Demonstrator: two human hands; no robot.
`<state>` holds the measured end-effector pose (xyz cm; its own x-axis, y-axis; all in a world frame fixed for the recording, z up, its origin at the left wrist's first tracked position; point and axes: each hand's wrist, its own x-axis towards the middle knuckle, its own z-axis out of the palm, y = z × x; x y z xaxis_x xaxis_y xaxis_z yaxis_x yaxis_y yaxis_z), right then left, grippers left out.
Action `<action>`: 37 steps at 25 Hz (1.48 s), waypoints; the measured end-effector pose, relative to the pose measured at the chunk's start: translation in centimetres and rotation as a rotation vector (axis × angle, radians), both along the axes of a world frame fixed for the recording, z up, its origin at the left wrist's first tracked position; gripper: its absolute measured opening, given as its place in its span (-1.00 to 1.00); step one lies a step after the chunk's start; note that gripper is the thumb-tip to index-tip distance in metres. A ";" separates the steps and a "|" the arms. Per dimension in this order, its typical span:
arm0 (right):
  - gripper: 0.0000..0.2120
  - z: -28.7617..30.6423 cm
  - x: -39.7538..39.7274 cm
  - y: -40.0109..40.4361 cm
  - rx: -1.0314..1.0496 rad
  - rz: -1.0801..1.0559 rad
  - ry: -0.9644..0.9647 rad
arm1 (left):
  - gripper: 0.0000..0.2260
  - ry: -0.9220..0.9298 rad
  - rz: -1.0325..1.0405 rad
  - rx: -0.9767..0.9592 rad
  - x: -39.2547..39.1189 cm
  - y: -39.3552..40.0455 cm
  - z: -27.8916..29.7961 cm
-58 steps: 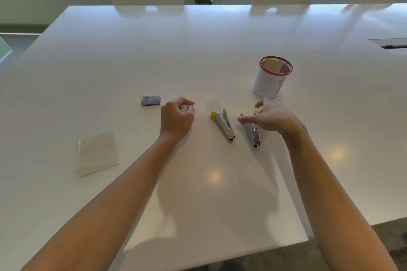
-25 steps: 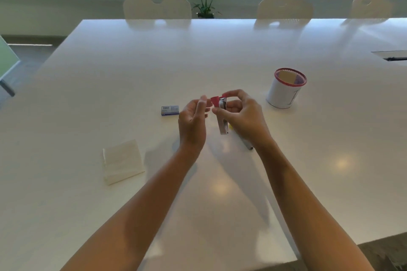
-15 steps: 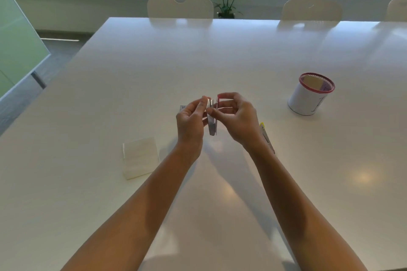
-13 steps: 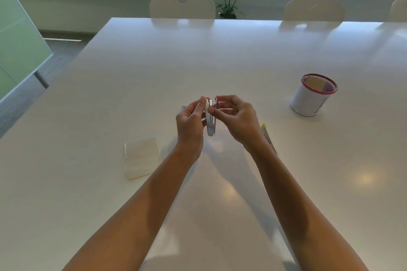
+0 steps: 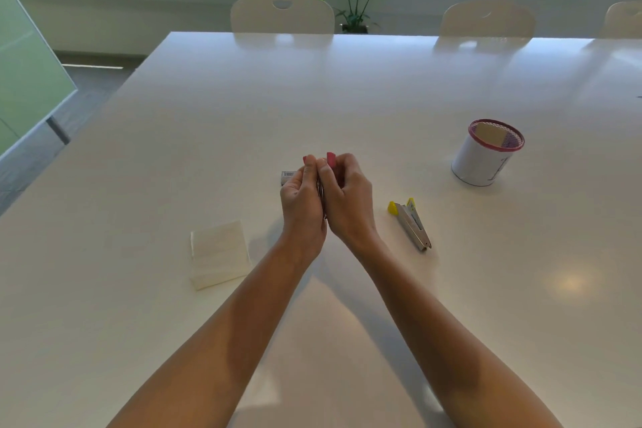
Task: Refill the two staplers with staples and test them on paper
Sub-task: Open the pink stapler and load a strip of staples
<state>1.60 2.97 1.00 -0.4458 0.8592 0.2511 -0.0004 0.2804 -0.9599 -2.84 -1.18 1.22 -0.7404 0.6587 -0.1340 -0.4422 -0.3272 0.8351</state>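
While both hands, left hand [image 5: 303, 200] and right hand [image 5: 347, 200], grasp the red stapler [image 5: 330, 159] above the worktop [image 5: 347, 97], apparently prying it open, spread gently; yellow stapler [image 5: 411, 224] lies beside them.

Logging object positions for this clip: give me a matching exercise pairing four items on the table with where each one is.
Things:
1. red stapler
2. yellow stapler
3. folded paper
4. mesh cup

Places:
A. far right on the table, upright
B. held between both hands
C. flat on the table, left of the hands
D. lying on the table, right of the hands

Pairs: 1-B, 2-D, 3-C, 4-A
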 end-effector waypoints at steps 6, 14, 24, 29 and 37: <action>-0.79 0.2 -0.8 -0.2 0.131 -0.037 0.035 | -0.64 0.068 0.039 -0.062 -0.2 0.1 0.1; -0.79 0.3 -1.2 -0.3 0.207 -0.062 0.111 | -0.67 -0.052 0.060 0.008 -1.3 -0.3 0.4; -0.87 -0.3 -0.3 0.7 0.087 0.015 0.106 | -0.71 -0.068 0.192 -0.035 -3.1 -0.4 1.2; -0.91 -0.8 0.0 1.4 -0.040 0.005 0.166 | -0.69 -0.240 0.230 0.071 -3.6 -0.3 1.2; -0.84 -0.9 0.0 1.9 -0.292 0.034 0.326 | -0.64 -0.475 0.277 0.249 -4.2 -0.8 1.5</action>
<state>1.61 4.83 0.09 -0.4128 0.9011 0.1325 -0.3210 -0.0078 -0.9470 -7.07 -2.02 2.74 -0.7856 0.5041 -0.3588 -0.6187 -0.6437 0.4503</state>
